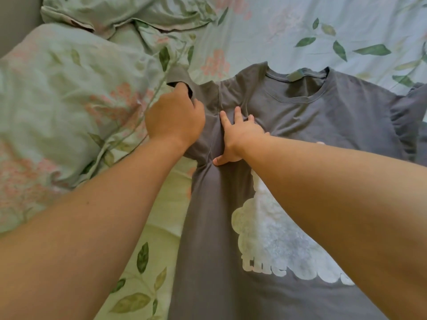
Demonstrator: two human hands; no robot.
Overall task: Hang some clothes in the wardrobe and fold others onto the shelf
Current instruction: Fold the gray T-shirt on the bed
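A grey T-shirt (312,116) with a white print lies face up on the bed, collar pointing away from me. My left hand (175,116) grips the shirt's left sleeve near its cuff, fingers curled into the cloth. My right hand (238,137) presses flat on the shirt beside the left armhole, fingers spread and straight. The right sleeve lies bunched at the far right edge of the view.
A floral green bedsheet (277,26) covers the bed under the shirt. A crumpled duvet (57,93) in the same pattern is piled on the left and across the top left. A grey surface shows in the top left corner.
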